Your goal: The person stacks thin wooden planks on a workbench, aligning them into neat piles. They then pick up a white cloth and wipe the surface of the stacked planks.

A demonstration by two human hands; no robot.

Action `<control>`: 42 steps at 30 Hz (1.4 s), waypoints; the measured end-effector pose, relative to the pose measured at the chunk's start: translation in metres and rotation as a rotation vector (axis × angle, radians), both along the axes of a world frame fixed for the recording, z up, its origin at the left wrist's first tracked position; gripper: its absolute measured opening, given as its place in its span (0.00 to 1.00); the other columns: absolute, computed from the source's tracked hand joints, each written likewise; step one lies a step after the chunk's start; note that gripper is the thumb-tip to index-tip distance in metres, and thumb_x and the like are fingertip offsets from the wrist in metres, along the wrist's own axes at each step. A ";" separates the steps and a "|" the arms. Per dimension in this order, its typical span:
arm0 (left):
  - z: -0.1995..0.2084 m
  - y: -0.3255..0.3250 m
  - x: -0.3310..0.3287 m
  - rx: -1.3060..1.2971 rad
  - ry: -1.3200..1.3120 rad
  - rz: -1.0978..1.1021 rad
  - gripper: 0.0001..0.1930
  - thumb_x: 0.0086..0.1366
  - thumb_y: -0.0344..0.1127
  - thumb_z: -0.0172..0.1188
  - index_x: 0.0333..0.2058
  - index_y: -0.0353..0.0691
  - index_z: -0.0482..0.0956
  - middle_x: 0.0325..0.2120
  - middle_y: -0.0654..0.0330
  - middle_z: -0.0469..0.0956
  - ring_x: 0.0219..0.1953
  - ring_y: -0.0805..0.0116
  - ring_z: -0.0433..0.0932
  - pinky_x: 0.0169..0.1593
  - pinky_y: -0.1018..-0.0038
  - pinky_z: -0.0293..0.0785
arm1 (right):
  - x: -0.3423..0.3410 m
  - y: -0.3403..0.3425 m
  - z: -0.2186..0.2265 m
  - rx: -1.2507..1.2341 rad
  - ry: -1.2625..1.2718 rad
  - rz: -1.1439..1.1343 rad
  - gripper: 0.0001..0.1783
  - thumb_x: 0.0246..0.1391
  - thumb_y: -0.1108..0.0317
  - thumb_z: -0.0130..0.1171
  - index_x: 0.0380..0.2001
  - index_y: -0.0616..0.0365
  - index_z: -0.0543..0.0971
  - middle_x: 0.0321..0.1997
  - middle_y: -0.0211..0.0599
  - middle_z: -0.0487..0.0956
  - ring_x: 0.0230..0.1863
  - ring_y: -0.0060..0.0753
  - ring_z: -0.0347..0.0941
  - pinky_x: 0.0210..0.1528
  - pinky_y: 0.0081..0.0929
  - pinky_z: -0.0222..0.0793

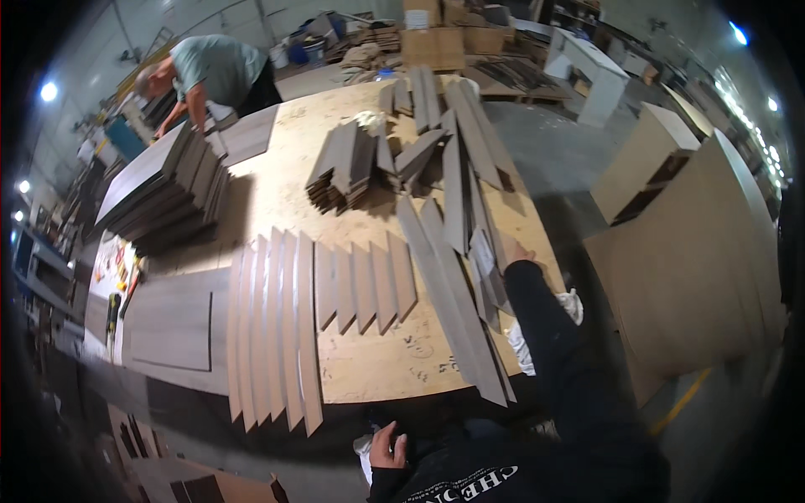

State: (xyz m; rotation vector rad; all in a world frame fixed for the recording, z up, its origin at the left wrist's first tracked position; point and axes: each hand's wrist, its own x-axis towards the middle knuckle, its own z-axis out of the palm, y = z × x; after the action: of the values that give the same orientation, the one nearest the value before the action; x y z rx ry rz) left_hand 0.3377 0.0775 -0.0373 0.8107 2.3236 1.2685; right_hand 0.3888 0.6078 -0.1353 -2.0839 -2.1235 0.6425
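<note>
My right arm in a black sleeve stretches to the table's right edge. There my right hand (521, 251) is beside a group of grey mitred frame strips (486, 272); most of its fingers are hidden. Low in front of the table, close to my body, my left hand (387, 446) has its fingers curled. A white thing (362, 457) shows beside it, and I cannot make out what the hand holds. Long mitred strips (268, 327), tan edges up, lie side by side on the table, next to several shorter ones (365, 285). Two long grey strips (453, 293) lie slantwise nearer my right arm.
A pile of short grey strips (344, 163) sits mid-table. At left stand stacked grey panels (159, 189), with a framed panel (172, 331) and a screwdriver (113, 314) nearer. A co-worker (214, 71) bends over the far left corner. White cloth (520, 344) hangs at the right edge; large cartons (688, 260) stand beyond.
</note>
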 end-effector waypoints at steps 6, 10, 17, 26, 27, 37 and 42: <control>0.002 -0.022 0.000 0.003 0.010 0.140 0.18 0.54 0.35 0.59 0.43 0.37 0.73 0.36 0.50 0.74 0.37 0.56 0.74 0.42 0.71 0.70 | -0.014 -0.011 0.147 0.070 -0.373 0.272 0.30 0.42 0.59 0.52 0.53 0.48 0.63 0.50 0.49 0.67 0.51 0.50 0.64 0.52 0.41 0.61; -0.001 -0.036 -0.006 -0.009 0.057 0.124 0.17 0.54 0.34 0.58 0.43 0.37 0.73 0.35 0.50 0.74 0.37 0.56 0.75 0.40 0.71 0.70 | -0.061 -0.067 0.219 0.211 -0.254 0.586 0.35 0.35 0.60 0.58 0.52 0.50 0.64 0.48 0.46 0.70 0.49 0.46 0.67 0.49 0.38 0.64; 0.019 -0.037 -0.037 0.129 0.053 0.026 0.14 0.54 0.31 0.57 0.40 0.37 0.75 0.29 0.52 0.76 0.31 0.58 0.76 0.35 0.73 0.72 | -0.121 -0.339 0.116 -0.134 0.148 1.267 0.30 0.32 0.77 0.54 0.47 0.52 0.70 0.49 0.45 0.70 0.50 0.49 0.65 0.53 0.35 0.63; -0.027 -0.047 -0.068 0.209 0.050 -0.008 0.04 0.51 0.25 0.58 0.28 0.36 0.78 0.19 0.53 0.76 0.21 0.64 0.76 0.28 0.73 0.72 | -0.095 -0.341 0.066 0.275 0.281 1.090 0.33 0.34 0.71 0.59 0.50 0.53 0.67 0.56 0.43 0.64 0.57 0.46 0.58 0.58 0.36 0.56; -0.013 -0.044 -0.072 0.110 -0.059 -0.019 0.03 0.53 0.25 0.57 0.27 0.35 0.78 0.20 0.53 0.76 0.22 0.67 0.76 0.28 0.75 0.72 | -0.078 -0.344 0.084 0.243 0.380 1.045 0.33 0.35 0.69 0.59 0.50 0.52 0.67 0.56 0.42 0.63 0.57 0.46 0.57 0.58 0.36 0.55; 0.032 0.100 -0.089 0.237 0.189 -0.264 0.06 0.50 0.28 0.62 0.19 0.34 0.74 0.15 0.56 0.74 0.18 0.69 0.74 0.26 0.77 0.70 | 0.112 -0.239 0.154 0.599 0.246 0.147 0.31 0.32 0.62 0.65 0.46 0.51 0.71 0.45 0.36 0.72 0.50 0.41 0.63 0.55 0.38 0.53; 0.059 0.181 -0.030 0.299 0.083 -0.547 0.04 0.51 0.27 0.62 0.23 0.34 0.76 0.18 0.57 0.76 0.22 0.71 0.75 0.29 0.77 0.70 | 0.151 -0.181 0.131 0.358 0.162 0.314 0.22 0.32 0.66 0.62 0.38 0.44 0.77 0.36 0.26 0.77 0.43 0.35 0.68 0.55 0.36 0.49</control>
State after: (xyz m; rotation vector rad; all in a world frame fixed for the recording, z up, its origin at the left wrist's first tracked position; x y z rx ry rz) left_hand 0.3076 0.2582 0.0216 1.4949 1.7917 1.3484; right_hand 0.5397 0.4270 -0.0040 -1.4837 -2.2875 0.4015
